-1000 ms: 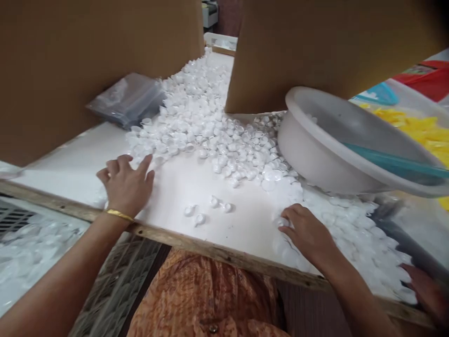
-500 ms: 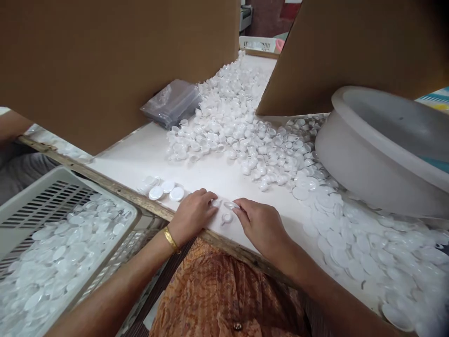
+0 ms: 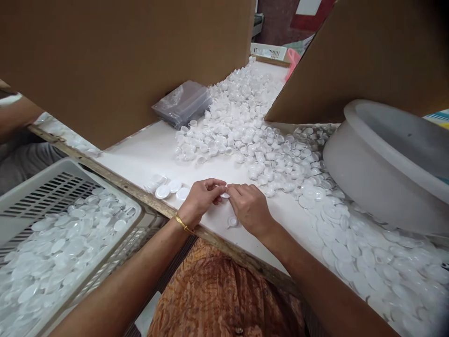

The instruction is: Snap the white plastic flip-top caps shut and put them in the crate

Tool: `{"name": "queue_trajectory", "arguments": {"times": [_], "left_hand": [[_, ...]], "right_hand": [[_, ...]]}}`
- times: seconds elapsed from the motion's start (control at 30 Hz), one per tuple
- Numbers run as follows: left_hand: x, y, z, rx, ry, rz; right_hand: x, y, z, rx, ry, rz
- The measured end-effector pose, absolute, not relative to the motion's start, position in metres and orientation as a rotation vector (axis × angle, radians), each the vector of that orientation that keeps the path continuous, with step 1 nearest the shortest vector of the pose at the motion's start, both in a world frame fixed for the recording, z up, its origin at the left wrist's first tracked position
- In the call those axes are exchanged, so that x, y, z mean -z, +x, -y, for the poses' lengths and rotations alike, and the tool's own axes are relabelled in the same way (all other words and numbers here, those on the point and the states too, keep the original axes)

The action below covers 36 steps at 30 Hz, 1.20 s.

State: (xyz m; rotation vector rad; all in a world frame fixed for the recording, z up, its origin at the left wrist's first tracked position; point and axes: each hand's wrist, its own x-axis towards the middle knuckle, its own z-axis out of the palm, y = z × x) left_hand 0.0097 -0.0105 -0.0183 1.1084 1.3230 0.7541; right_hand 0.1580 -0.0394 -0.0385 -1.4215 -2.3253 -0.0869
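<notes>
My left hand [image 3: 201,199] and my right hand [image 3: 249,206] meet just above the white table [image 3: 150,152] near its wooden front edge. Both pinch a small white plastic piece [image 3: 225,194] between their fingertips. One small white cup-shaped piece [image 3: 232,221] lies on the table under my right hand. A few flat white lids [image 3: 168,188] lie to the left of my left hand. A wide heap of small white caps [image 3: 242,126] covers the middle and back of the table. Flat white discs [image 3: 354,243] spread to the right.
A grey slotted crate [image 3: 42,187] holding white lids stands low at the left. A large grey basin [image 3: 389,164] leans at the right. Brown cardboard walls [image 3: 122,61] rise on both sides. A clear plastic bag [image 3: 182,103] lies by the left wall. Another person's arm [image 3: 17,114] shows at far left.
My hands came from apart on the table to the front edge, picked up small white pieces and lifted them together. The view swung left, showing the crate.
</notes>
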Motion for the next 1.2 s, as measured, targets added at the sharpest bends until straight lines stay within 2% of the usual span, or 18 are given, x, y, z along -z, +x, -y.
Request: {"name": "queue_trajectory", "arguments": {"times": [0.13,0.43,0.97,1.2], "left_hand": [[0.022,0.012,0.011,-0.786,1.035,-1.339],[0.031,0.018,0.012,-0.73,1.197,-1.46],[0.023,0.01,-0.01,-0.366,1.313,-1.415],[0.019,0.021,-0.021,-0.506,1.884,-1.687]], "right_hand": [[0.035,0.167,0.049,-0.06,-1.472,2.238],[0.035,0.17,0.052,-0.11,-1.479,2.219],[0.046,0.168,0.051,-0.012,-1.379,2.347],[0.038,0.168,0.051,-0.029,-1.363,2.349]]}}
